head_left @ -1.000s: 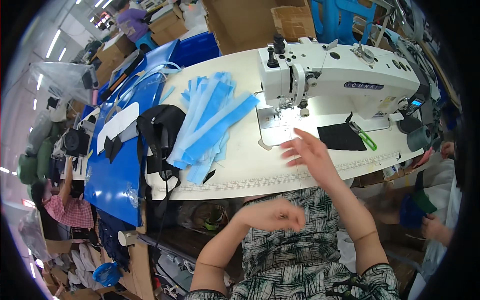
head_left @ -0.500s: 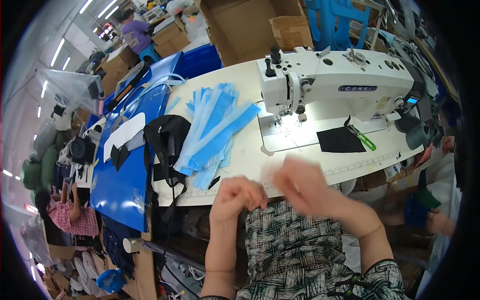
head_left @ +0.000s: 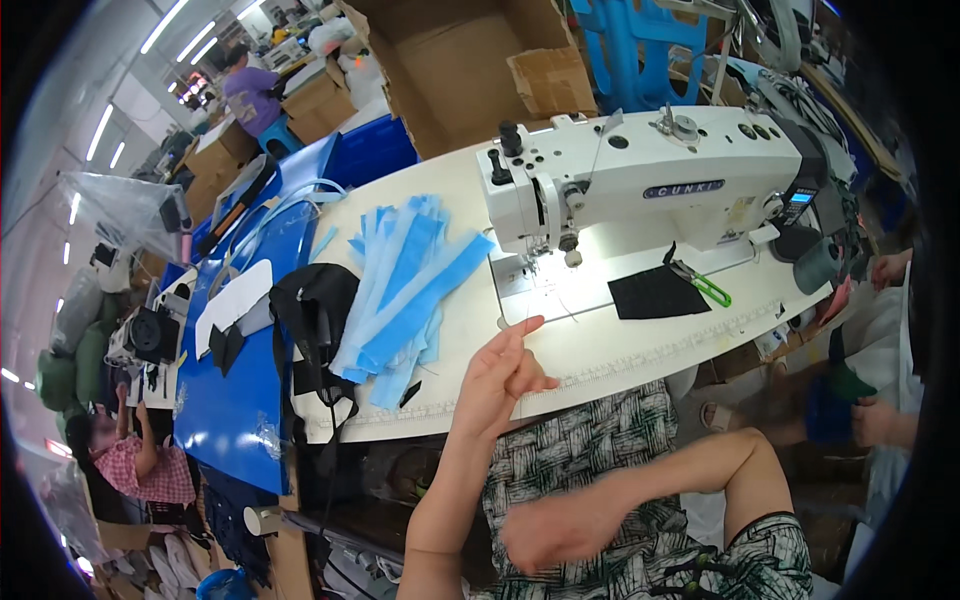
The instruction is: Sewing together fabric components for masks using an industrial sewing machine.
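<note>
My left hand (head_left: 502,378) hovers over the front edge of the white sewing table (head_left: 465,345), index finger stretched toward the machine and thumb out, the other fingers curled. Nothing I can make out is in it. Low over my patterned clothing is my right hand (head_left: 565,525), its fingers smeared by motion. Beyond the left hand stands a white sewing machine (head_left: 650,165), its lamp lighting the needle area. A black fabric piece (head_left: 655,295) lies by the machine bed, with green-handled thread snips (head_left: 705,285) at its right. Light blue fabric strips (head_left: 400,290) are heaped on the left.
A black strapped item (head_left: 318,300) lies beside the strips, partly on a blue surface (head_left: 225,420) at left. Behind the table stand a cardboard box (head_left: 470,70) and a blue plastic stool (head_left: 640,50). Another person's hand (head_left: 872,420) shows at right; other people sit farther left.
My hands have moved apart. The right one has dropped toward my lap, while the left has shifted slightly right with its index finger extended. The view has shifted a little.
</note>
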Tool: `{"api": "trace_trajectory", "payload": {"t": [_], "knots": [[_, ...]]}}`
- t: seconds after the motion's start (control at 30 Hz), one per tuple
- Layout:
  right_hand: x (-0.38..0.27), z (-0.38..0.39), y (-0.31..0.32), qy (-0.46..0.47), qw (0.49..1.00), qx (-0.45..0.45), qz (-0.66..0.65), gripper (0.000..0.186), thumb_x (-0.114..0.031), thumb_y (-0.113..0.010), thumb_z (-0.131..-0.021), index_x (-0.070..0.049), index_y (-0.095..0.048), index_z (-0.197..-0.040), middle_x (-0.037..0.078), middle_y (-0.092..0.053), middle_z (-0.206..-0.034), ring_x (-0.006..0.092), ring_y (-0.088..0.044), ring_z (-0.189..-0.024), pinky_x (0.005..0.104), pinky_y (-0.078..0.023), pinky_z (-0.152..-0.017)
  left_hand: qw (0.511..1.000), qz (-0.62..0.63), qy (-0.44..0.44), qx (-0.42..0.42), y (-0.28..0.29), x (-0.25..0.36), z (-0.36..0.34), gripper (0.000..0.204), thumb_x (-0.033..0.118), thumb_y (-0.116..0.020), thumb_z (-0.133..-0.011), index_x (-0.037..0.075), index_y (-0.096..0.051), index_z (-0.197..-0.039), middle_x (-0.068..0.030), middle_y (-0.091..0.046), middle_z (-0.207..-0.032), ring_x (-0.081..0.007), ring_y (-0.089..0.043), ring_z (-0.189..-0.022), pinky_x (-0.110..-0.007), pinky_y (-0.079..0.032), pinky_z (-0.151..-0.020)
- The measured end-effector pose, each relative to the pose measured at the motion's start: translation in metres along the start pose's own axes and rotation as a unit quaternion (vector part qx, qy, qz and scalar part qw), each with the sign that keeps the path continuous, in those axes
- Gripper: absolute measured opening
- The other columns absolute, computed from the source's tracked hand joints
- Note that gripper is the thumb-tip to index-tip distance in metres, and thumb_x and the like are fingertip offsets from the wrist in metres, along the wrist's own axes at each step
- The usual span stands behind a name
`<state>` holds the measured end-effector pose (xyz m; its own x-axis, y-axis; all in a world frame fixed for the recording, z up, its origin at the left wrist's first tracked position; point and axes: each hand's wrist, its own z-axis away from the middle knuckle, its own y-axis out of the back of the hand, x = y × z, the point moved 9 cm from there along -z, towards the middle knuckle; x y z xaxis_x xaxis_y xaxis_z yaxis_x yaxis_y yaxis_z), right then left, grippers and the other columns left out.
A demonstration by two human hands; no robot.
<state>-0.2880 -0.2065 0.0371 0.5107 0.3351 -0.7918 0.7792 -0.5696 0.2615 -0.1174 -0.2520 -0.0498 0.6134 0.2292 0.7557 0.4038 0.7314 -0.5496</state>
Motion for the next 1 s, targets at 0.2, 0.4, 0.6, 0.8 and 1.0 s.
{"api": "trace_trajectory", "payload": {"t": [0.2,0.4,0.6,0.8,1.0], "knots": [[-0.029,0.036,0.129,-0.114,0.926,0.287,0.217,0.018,-0.009,-0.059,-0.096,-0.006,-0.064,-0.113,0.009,-0.06,-0.086,0.028,-0.058,-0.083,0.0409,-0.046,-0.076,0.937,-0.062,-0.273,-0.208,-0.02,0.051,0.066,0.032,0.014,-0.056,-0.102,-0.001,-0.058,-0.074,-0.008,-0.052,-0.06,-0.0202,-0.05,-0.054,-0.035,-0.048,-0.054],[0.007,0.038,0.156,-0.139,0.744,0.187,0.627,0.018,-0.017,-0.068,-0.086,-0.008,-0.065,-0.101,0.004,-0.059,-0.088,0.0258,-0.057,-0.089,0.0385,-0.046,-0.076,0.855,0.039,-0.301,-0.421,-0.01,0.081,0.107,0.027,0.0,-0.058,-0.09,-0.002,-0.056,-0.063,-0.0133,-0.057,-0.057,-0.0278,-0.051,-0.046,-0.04,-0.05,-0.045],[0.019,0.067,0.016,-0.15,0.969,0.056,0.187,0.008,-0.013,-0.063,-0.088,-0.007,-0.062,-0.094,0.012,-0.056,-0.084,0.0332,-0.058,-0.086,0.0479,-0.049,-0.076,0.927,-0.249,-0.278,-0.031,0.019,0.072,0.039,0.031,0.019,-0.049,-0.109,-0.001,-0.063,-0.128,-0.0161,-0.072,-0.108,-0.0263,-0.068,-0.107,-0.043,-0.05,-0.105],[0.039,0.263,-0.048,-0.534,0.829,0.169,0.012,0.026,-0.026,-0.055,-0.105,-0.003,-0.064,-0.096,0.006,-0.059,-0.081,0.0222,-0.058,-0.078,0.04,-0.051,-0.073,0.858,-0.378,-0.268,-0.222,-0.063,0.013,0.017,0.041,0.018,-0.047,-0.109,0.004,-0.054,-0.147,-0.0133,-0.052,-0.154,-0.0279,-0.041,-0.149,-0.048,-0.027,-0.123],[-0.008,0.426,-0.206,-0.717,0.562,0.337,-0.239,0.034,-0.031,-0.058,-0.105,-0.007,-0.066,-0.083,-0.004,-0.057,-0.075,0.0103,-0.053,-0.071,0.0286,-0.043,-0.063,0.662,-0.606,-0.398,-0.189,-0.084,0.008,-0.011,0.037,0.017,-0.058,-0.102,0.01,-0.062,-0.138,-0.0125,-0.057,-0.145,-0.0301,-0.038,-0.149,-0.058,-0.007,-0.126]]}}
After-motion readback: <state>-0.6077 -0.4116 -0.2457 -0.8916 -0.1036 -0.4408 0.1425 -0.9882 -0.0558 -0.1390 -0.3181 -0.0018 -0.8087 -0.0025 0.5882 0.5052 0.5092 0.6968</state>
